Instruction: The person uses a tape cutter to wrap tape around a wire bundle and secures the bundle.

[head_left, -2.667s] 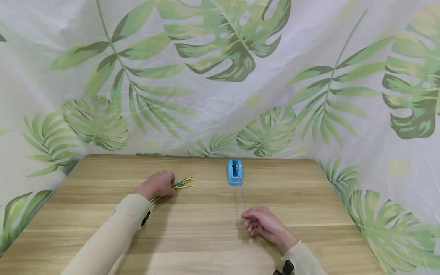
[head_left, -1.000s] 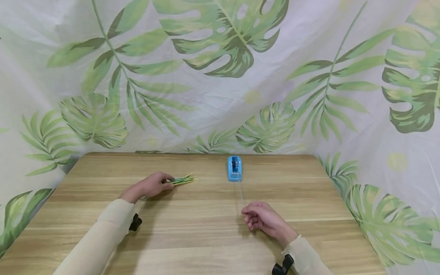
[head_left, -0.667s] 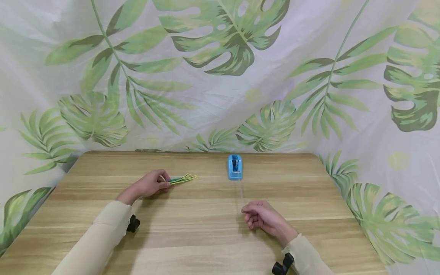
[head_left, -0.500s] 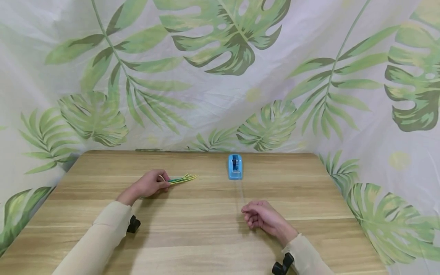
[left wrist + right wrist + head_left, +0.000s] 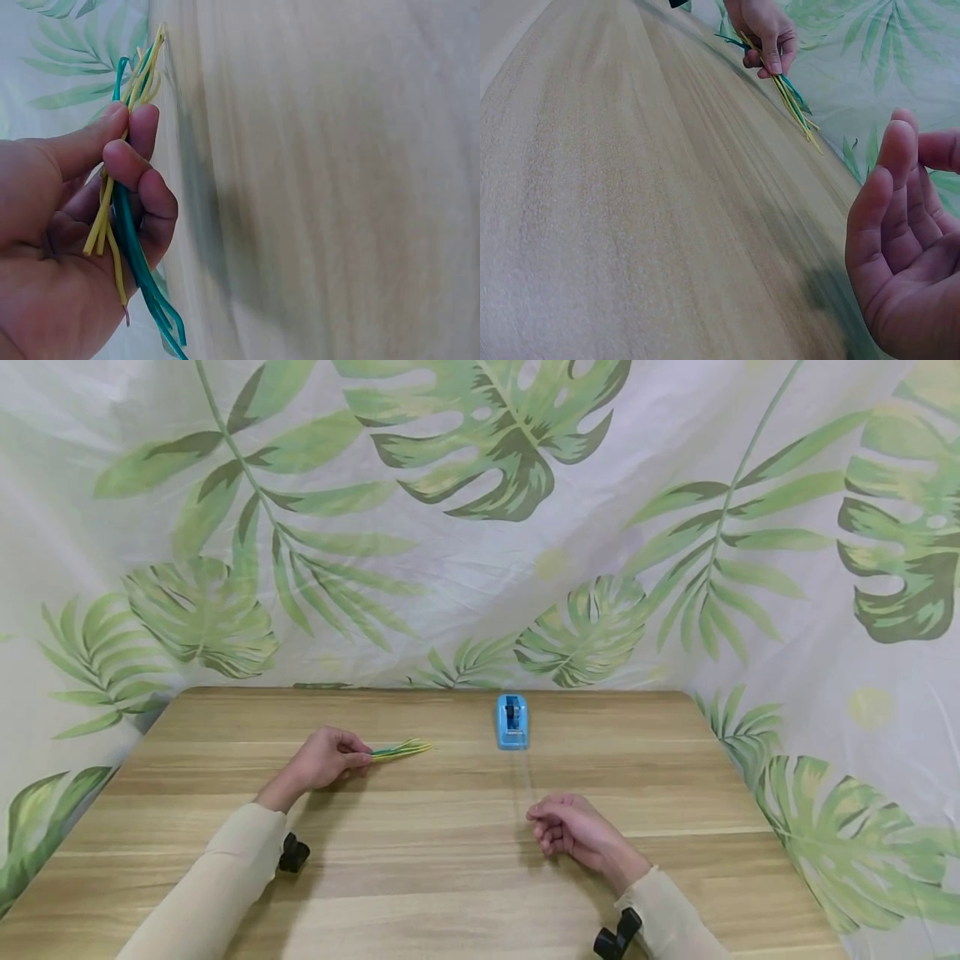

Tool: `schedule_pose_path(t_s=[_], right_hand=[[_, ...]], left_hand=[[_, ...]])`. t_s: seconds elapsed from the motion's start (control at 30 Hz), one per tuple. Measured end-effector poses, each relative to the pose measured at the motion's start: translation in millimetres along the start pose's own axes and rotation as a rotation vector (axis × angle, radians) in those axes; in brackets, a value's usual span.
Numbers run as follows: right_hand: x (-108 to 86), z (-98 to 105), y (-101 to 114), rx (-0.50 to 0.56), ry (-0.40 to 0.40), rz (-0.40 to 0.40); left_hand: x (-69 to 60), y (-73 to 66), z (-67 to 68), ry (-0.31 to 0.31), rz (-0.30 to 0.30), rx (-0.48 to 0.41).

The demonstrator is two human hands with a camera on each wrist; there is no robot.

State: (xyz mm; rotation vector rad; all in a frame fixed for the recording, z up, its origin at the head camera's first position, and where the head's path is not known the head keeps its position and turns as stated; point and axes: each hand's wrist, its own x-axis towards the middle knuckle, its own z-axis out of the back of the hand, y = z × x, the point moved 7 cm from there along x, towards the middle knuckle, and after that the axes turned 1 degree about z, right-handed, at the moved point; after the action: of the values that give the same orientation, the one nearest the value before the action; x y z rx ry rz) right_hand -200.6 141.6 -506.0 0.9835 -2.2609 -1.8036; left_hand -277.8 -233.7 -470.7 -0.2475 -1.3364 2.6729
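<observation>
In the head view, my left hand (image 5: 318, 762) pinches a small bundle of thin wires (image 5: 403, 749) just above the table, their looped ends pointing right. Up close in the left wrist view, the green and yellow wires (image 5: 129, 232) run between thumb and fingers; one yellow end shows bare copper. A blue tape dispenser (image 5: 512, 724) stands near the table's back edge. From it a clear strip of tape (image 5: 527, 774) stretches toward me, its end pinched by thumb and forefinger of my right hand (image 5: 573, 833). The tape cannot be made out in the right wrist view.
The wooden table (image 5: 420, 877) has a straight back edge, with a leaf-patterned cloth (image 5: 465, 585) hanging behind and around it. A black wrist camera (image 5: 294, 853) sits on the left sleeve, and another camera (image 5: 618, 935) on the right.
My left hand has shifted slightly left and changed its hold, now gripping the wires by fingertips with more length showing past them. My right hand keeps its pinch on the tape. The view tilts slightly down.
</observation>
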Motion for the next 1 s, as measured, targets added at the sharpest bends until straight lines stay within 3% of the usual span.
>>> schedule_pose_path(t_s=[0.23, 0.53, 0.87, 1.0], right_hand=[[-0.8, 1, 3, 0.004, -0.008, 0.001], [-2.9, 2, 4, 0.005, -0.023, 0.003], [-2.9, 2, 8, 0.004, -0.027, 0.007], [-3.2, 1, 11, 0.001, -0.026, 0.011]], left_hand=[[3.0, -3.9, -10.9, 0.005, -0.014, -0.076], [6.6, -12.5, -34.8, 0.042, -0.012, -0.160], [9.8, -40.3, -66.6, 0.109, -0.029, -0.211], [10.4, -56.4, -77.5, 0.139, -0.066, -0.211]])
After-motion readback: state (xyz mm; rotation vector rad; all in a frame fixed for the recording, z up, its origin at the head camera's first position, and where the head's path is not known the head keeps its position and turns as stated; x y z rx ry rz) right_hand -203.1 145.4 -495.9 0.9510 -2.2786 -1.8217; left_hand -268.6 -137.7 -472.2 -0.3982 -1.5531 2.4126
